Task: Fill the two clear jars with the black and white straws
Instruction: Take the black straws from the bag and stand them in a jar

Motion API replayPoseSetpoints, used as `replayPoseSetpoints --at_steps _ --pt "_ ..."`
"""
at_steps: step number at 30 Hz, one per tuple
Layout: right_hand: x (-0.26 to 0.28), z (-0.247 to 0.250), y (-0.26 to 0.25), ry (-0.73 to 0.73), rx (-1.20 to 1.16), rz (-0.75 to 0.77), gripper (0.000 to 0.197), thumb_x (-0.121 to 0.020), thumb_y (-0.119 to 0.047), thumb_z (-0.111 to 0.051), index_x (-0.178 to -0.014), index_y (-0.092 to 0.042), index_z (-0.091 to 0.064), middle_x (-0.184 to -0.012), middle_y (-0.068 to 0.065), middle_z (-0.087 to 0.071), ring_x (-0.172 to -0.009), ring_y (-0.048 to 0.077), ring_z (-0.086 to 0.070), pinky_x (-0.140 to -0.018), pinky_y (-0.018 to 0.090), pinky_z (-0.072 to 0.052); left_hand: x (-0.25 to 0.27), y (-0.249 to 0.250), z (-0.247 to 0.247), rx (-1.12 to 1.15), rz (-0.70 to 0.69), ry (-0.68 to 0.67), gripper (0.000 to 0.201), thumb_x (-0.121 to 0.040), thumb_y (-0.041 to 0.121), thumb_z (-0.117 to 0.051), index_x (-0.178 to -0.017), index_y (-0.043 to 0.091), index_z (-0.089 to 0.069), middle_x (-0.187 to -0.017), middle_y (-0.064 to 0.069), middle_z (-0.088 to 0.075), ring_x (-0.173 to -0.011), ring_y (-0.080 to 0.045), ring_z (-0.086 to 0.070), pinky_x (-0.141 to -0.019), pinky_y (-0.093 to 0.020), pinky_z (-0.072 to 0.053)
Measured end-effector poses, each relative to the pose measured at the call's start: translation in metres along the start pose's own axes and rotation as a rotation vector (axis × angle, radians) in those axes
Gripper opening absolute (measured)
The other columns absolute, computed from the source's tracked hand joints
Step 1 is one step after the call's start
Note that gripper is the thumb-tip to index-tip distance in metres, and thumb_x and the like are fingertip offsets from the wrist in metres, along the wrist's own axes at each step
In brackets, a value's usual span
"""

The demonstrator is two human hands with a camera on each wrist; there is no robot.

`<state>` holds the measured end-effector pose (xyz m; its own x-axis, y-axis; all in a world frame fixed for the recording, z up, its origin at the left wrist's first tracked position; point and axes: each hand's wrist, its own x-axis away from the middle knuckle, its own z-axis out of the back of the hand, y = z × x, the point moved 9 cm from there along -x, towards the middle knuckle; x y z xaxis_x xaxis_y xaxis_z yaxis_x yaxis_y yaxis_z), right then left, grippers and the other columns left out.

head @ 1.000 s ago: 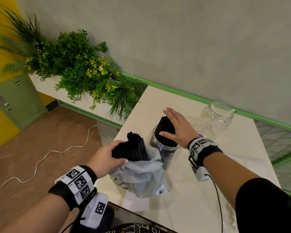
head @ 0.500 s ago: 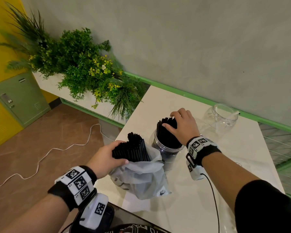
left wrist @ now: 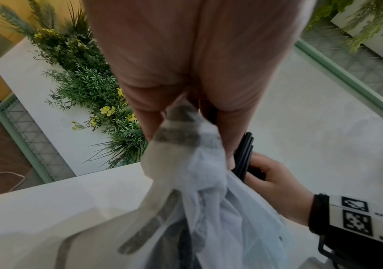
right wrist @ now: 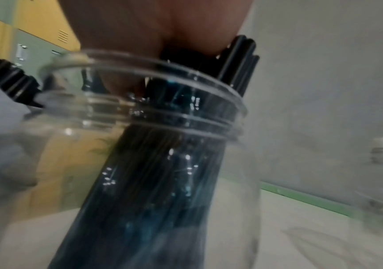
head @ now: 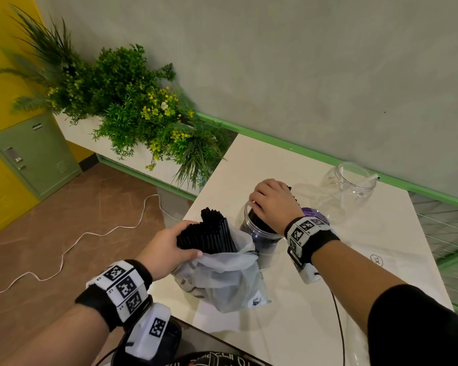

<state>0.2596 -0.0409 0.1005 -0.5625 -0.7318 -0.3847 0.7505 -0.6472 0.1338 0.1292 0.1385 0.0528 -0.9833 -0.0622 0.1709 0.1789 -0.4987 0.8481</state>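
A: Black straws [head: 212,235] are the matter here, but take the biggest thing first: where does everything stand?

B: On the white table [head: 296,307], which runs along the grey wall. A planter of green plants [head: 132,112] sits past its far left corner.

A: And on the table?

B: A pale plastic bag [head: 222,278] slumps near the front edge, a bundle of black straws sticking out of its mouth. Just beside it, on the right, stands a clear jar [head: 262,249] with more black straws [right wrist: 153,182] upright inside, leaning a little. A second clear jar [head: 352,186] stands well apart, near the wall, with what looks like a white straw [head: 371,178] at its rim.

A: What does the left hand [head: 167,248] hold?

B: Its fingers and thumb curl round the bundle at the bag's opening, gripping straws and plastic together.

A: The right hand [head: 274,202]?

B: It sits over the mouth of the near jar, fingers curled down round the tops of the straws there; the right wrist view shows fingertips [right wrist: 121,85] inside the rim.
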Motion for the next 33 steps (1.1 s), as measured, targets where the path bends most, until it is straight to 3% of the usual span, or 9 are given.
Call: replayPoseSetpoints --at_steps 3,7,12,15,19,22,28,30,33 --pt "0.005 0.014 0.005 0.098 -0.014 -0.006 0.024 -0.091 -0.029 -0.047 -0.086 -0.014 -0.065 -0.089 0.002 -0.06 -0.091 0.027 -0.052 -0.076 0.04 -0.046 0.001 -0.001 0.002 -0.005 0.001 0.005 0.051 -0.076 0.016 -0.078 -0.109 0.044 -0.051 -0.105 0.015 -0.065 -0.098 -0.003 -0.061 -0.082 -0.022 -0.049" --pt "0.017 0.032 0.029 0.172 -0.02 -0.205 0.015 -0.086 -0.021 -0.06 -0.098 -0.015 -0.065 -0.106 0.006 -0.058 -0.105 0.028 -0.046 -0.087 0.046 -0.043 0.002 -0.002 0.002 0.006 -0.007 0.01 0.053 -0.076 0.016 -0.078 -0.102 0.051 -0.049 -0.105 0.017 -0.065 -0.099 0.0 -0.06 -0.086 -0.025 -0.05" --pt "0.021 0.011 0.032 -0.081 -0.105 -0.285 0.04 -0.093 -0.039 -0.052 -0.131 -0.029 -0.051 -0.139 0.002 -0.045 -0.124 0.029 -0.04 -0.094 0.045 -0.043 0.001 0.0 -0.001 0.018 -0.012 0.002 0.052 -0.076 0.014 -0.079 -0.103 0.049 -0.05 -0.105 0.014 -0.066 -0.097 0.0 -0.061 -0.084 -0.022 -0.051" --pt "0.02 -0.001 0.034 -0.186 -0.131 -0.325 0.038 -0.093 -0.044 -0.052 -0.127 -0.029 -0.055 -0.129 0.0 -0.051 -0.115 0.025 -0.047 -0.084 0.038 -0.05 0.001 0.002 -0.002 0.023 -0.021 -0.004 0.052 -0.076 0.014 -0.078 -0.101 0.049 -0.05 -0.105 0.014 -0.066 -0.095 0.004 -0.06 -0.08 -0.017 -0.05" --pt "0.01 0.018 0.038 0.033 -0.204 -0.333 0.023 -0.093 -0.035 -0.056 -0.109 -0.019 -0.064 -0.104 0.003 -0.057 -0.098 0.024 -0.051 -0.075 0.037 -0.051 0.001 0.003 -0.001 0.024 -0.027 0.0 0.051 -0.076 0.014 -0.078 -0.102 0.049 -0.051 -0.105 0.013 -0.066 -0.097 0.002 -0.06 -0.081 -0.02 -0.049" --pt "0.001 0.017 0.039 -0.003 -0.162 -0.335 0.027 -0.094 -0.037 -0.053 -0.108 -0.017 -0.064 -0.105 0.005 -0.055 -0.098 0.025 -0.048 -0.082 0.04 -0.047 0.002 0.002 -0.001 0.025 -0.031 0.002 0.051 -0.076 0.014 -0.078 -0.103 0.048 -0.051 -0.106 0.013 -0.066 -0.098 0.001 -0.06 -0.082 -0.021 -0.049" --pt "0.001 -0.003 0.043 -0.222 -0.059 -0.358 0.038 -0.095 -0.045 -0.046 -0.124 -0.022 -0.055 -0.128 0.004 -0.048 -0.115 0.028 -0.042 -0.091 0.042 -0.041 0.002 0.005 -0.002 0.03 -0.041 -0.002 0.051 -0.077 0.013 -0.078 -0.101 0.049 -0.051 -0.103 0.015 -0.065 -0.095 0.006 -0.059 -0.075 -0.011 -0.047" --pt "0.0 -0.007 0.042 -0.257 -0.125 -0.353 0.037 -0.098 -0.041 -0.044 -0.124 -0.018 -0.054 -0.121 0.006 -0.054 -0.108 0.028 -0.047 -0.089 0.041 -0.044 0.003 0.005 -0.003 0.033 -0.041 -0.002 0.05 -0.077 0.013 -0.077 -0.101 0.047 -0.051 -0.103 0.014 -0.066 -0.095 0.005 -0.059 -0.075 -0.012 -0.047" --pt "-0.004 0.001 0.038 -0.154 -0.189 -0.319 0.029 -0.1 -0.029 -0.046 -0.116 -0.008 -0.059 -0.109 0.012 -0.058 -0.101 0.033 -0.051 -0.086 0.043 -0.044 0.003 0.005 -0.004 0.042 -0.039 -0.004 0.048 -0.076 0.011 -0.077 -0.105 0.042 -0.054 -0.103 0.013 -0.066 -0.096 0.003 -0.06 -0.075 -0.01 -0.047"
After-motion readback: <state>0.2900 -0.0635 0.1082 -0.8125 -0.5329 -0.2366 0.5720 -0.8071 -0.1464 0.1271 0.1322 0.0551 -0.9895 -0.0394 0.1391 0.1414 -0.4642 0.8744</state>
